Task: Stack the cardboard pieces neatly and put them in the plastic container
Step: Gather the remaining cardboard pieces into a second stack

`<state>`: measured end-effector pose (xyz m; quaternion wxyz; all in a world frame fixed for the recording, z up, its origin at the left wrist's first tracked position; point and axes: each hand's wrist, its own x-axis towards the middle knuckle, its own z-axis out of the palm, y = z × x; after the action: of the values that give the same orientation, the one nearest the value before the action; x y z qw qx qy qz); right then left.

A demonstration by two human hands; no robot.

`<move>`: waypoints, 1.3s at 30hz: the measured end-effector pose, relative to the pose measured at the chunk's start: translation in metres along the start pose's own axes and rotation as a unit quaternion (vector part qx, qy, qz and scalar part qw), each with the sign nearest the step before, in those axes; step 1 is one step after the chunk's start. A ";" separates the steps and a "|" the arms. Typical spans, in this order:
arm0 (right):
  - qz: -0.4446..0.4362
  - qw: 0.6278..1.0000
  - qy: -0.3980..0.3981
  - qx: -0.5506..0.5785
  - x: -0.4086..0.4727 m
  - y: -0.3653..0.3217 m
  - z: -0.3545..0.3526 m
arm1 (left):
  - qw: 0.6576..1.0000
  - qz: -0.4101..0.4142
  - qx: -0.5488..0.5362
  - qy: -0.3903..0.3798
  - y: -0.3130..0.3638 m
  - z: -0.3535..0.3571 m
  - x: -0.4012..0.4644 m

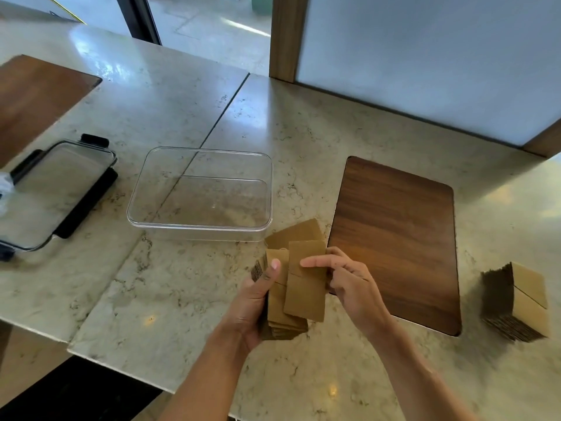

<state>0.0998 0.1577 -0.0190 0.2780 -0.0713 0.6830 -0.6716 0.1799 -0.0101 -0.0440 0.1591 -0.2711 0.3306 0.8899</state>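
Cardboard pieces [291, 287] fanned just in front of plastic container [202, 192], clamped in left hand [252, 302] grip; right hand [346, 278] pinching top piece, likely squaring edges. Container empty, second stack [516, 302] far right.

The counter [170, 268] is pale beige stone, veined and speckled with grey-brown. The cardboard pieces [305, 284] are plain tan-brown; the stack [516, 302] at the right shows the same tan faces and darker brown corrugated edges. The inlaid board [394, 238] near them is dark reddish-brown with streaky wood grain, as is the board at far left [36, 98]. The plastic container [200, 189] is clear and colourless. Its lid [51, 189] on the left is clear with black clasps.
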 end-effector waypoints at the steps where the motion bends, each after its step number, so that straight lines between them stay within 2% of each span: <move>1: 0.001 0.999 0.011 -0.033 -0.001 -0.002 0.004 | 1.000 0.006 0.003 0.009 0.000 0.001 0.001; 3: -0.036 0.981 0.022 -0.191 -0.007 0.001 0.021 | 1.000 0.017 -0.005 0.021 -0.004 0.003 0.002; 5: -0.033 0.965 0.013 -0.260 -0.013 0.009 0.045 | 0.999 0.013 -0.032 0.035 -0.010 0.001 0.005; 7: -0.009 0.968 -0.016 -0.251 -0.015 0.021 0.062 | 0.996 -0.014 -0.079 0.034 -0.015 -0.008 0.005; 9: 0.001 0.982 -0.038 -0.186 -0.006 0.026 0.061 | 0.994 -0.015 -0.102 0.032 -0.016 -0.020 0.005; 10: 0.001 0.991 -0.022 -0.133 0.003 0.024 0.057 | 0.995 -0.006 -0.097 0.029 -0.014 -0.024 0.003; 11: -0.015 0.990 0.024 -0.135 0.014 0.020 0.050 | 0.995 0.008 -0.093 0.020 -0.012 -0.028 0.002; 12: -0.041 0.978 0.082 -0.187 0.027 0.016 0.040 | 0.995 0.023 -0.093 0.015 -0.011 -0.030 0.002; 13: -0.058 0.949 0.106 -0.290 0.041 0.012 0.029 | 0.994 0.038 -0.098 0.025 -0.009 -0.032 0.001; 14: -0.070 0.909 0.080 -0.404 0.054 0.011 0.020 | 0.992 0.051 -0.103 0.048 -0.006 -0.033 0.000; 16: -0.071 0.817 -0.040 -0.571 0.072 0.006 0.008 | 0.989 0.065 -0.101 0.092 -0.003 -0.037 -0.001; 17: -0.067 0.782 -0.077 -0.615 0.078 0.004 0.002 | 0.987 0.068 -0.097 0.104 -0.001 -0.037 -0.001; 18: -0.052 0.763 -0.089 -0.638 0.081 0.002 -0.002 | 0.987 0.069 -0.091 0.114 0.001 -0.036 -0.002; 19: -0.022 0.760 -0.088 -0.644 0.083 -0.002 -0.007 | 0.987 0.069 -0.085 0.121 0.003 -0.035 -0.003; 21: 0.037 0.788 -0.087 -0.608 0.084 -0.008 -0.017 | 0.986 0.072 -0.071 0.135 0.004 -0.032 -0.004; 23: 0.044 0.850 -0.029 -0.523 0.077 -0.007 -0.024 | 0.983 0.084 -0.057 0.150 0.005 -0.027 -0.005; 25: 0.053 0.937 0.055 -0.342 0.057 -0.006 -0.023 | 0.981 0.098 -0.036 0.161 0.004 -0.022 -0.003; 26: 0.071 0.973 0.068 -0.207 0.045 -0.006 -0.019 | 0.982 0.101 -0.020 0.161 0.003 -0.018 -0.001; 27: 0.095 0.990 0.046 -0.096 0.032 -0.005 -0.012 | 0.982 0.102 -0.004 0.157 0.002 -0.013 0.000; 28: 0.110 0.994 0.004 -0.022 0.022 -0.003 -0.002 | 0.983 0.103 0.006 0.149 0.001 -0.009 0.002; 29: 0.115 0.993 -0.034 0.001 0.015 -0.001 0.007 | 0.986 0.106 0.014 0.132 -0.001 -0.003 0.004; 31: 0.108 0.991 -0.055 -0.053 0.010 0.004 0.019 | 0.989 0.109 0.023 0.099 -0.005 0.007 0.009; 34: 0.120 0.981 -0.043 -0.149 0.007 0.002 0.025 | 0.987 0.113 0.023 0.107 -0.011 0.017 0.013; 36: 0.115 0.990 -0.031 -0.073 0.000 -0.002 0.021 | 0.985 0.130 0.023 0.113 -0.013 0.025 0.020; 39: 0.165 0.985 0.022 0.052 -0.011 -0.004 -0.001 | 0.978 0.171 0.039 0.112 -0.015 0.049 0.035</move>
<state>0.1078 0.1633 -0.0120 0.3734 0.0721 0.6558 -0.6521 0.1399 0.0372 -0.0414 -0.0229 -0.3017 0.4221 0.8546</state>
